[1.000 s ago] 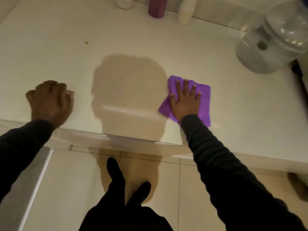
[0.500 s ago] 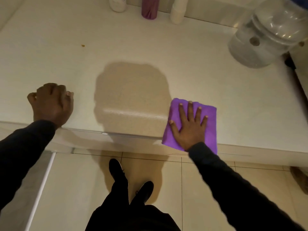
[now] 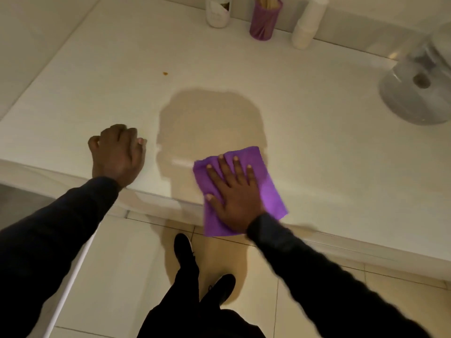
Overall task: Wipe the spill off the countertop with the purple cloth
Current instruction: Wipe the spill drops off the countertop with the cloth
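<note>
The purple cloth (image 3: pixel 271 191) lies flat on the white countertop (image 3: pixel 317 147) at its front edge, with its near part hanging over the edge. My right hand (image 3: pixel 234 191) presses down on it with the palm flat and the fingers spread. My left hand (image 3: pixel 117 154) rests as a closed fist on the counter near the front edge, to the left of the cloth, and holds nothing. A small brown speck (image 3: pixel 165 73) sits on the counter farther back, left of centre. A dark head-shaped shadow falls on the counter between my hands.
Along the back wall stand a white bottle (image 3: pixel 218 13), a purple cup with wooden sticks (image 3: pixel 264 20) and a stack of white cups (image 3: pixel 306 28). A large clear jug (image 3: pixel 419 93) lies at the right. Below the counter are the tiled floor and my shoes.
My right hand has slid the cloth toward the counter's front edge, then left, so it overhangs the edge now. My left fist stays in place.
</note>
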`<action>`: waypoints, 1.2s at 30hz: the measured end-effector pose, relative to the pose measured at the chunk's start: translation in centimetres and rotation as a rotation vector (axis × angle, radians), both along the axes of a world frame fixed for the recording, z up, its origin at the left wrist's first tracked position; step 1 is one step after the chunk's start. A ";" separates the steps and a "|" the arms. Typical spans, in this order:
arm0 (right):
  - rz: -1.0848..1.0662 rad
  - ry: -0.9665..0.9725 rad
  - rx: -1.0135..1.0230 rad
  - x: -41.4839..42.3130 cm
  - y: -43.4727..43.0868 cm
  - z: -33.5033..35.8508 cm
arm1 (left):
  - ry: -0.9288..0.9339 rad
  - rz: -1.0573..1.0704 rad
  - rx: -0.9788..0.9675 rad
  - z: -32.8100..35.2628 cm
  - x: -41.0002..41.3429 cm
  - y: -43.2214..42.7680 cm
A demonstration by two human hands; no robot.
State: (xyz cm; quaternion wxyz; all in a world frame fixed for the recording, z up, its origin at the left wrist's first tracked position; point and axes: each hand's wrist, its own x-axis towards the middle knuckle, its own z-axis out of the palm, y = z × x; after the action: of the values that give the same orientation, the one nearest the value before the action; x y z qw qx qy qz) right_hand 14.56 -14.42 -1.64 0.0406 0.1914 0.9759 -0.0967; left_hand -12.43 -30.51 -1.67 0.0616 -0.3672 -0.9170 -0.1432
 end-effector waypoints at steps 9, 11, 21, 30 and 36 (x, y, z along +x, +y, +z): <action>-0.797 -0.094 0.005 -6.5 12.7 0.9 | -0.018 0.024 -0.076 -0.8 -0.9 -0.2; -0.575 -0.051 0.001 -11.8 7.4 0.3 | -0.033 0.039 -0.064 -0.7 -0.8 -0.2; -0.062 -0.049 0.059 -19.4 18.7 0.8 | -0.083 0.047 0.044 -0.5 -0.6 -0.3; -0.123 -0.080 0.029 -37.4 14.7 1.5 | -0.103 0.066 0.107 0.1 -0.5 -0.2; 0.592 -0.019 0.022 -28.1 2.4 0.3 | -0.063 0.066 0.165 0.0 -0.7 -0.4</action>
State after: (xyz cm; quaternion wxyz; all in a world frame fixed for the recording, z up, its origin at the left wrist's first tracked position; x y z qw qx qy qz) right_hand -13.51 -11.97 -1.35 0.0742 -0.1003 0.9898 -0.0683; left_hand -13.17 -30.94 -1.66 0.0675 -0.3257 -0.9151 -0.2279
